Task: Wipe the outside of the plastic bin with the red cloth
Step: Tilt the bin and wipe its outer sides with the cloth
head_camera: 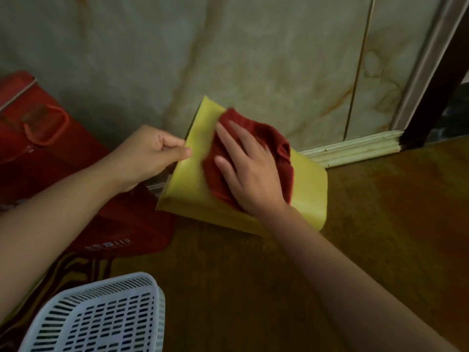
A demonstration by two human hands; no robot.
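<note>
Wiping: right hand (pixel 250 171) fingers spread flat on soft red cloth (pixel 256 138); left hand (pixel 149 153) fingers pinch light, stiff plastic bin (pixel 308 189) rim.

A: Bin?
B: Yellow plastic bin (pixel 308 189), tipped on its side on the floor w/ one smooth wall facing up, rounded corners, far centre by the wall.
A: Cloth?
B: Red cloth (pixel 264 141), bunched, pressed flat on that upper wall.
</note>
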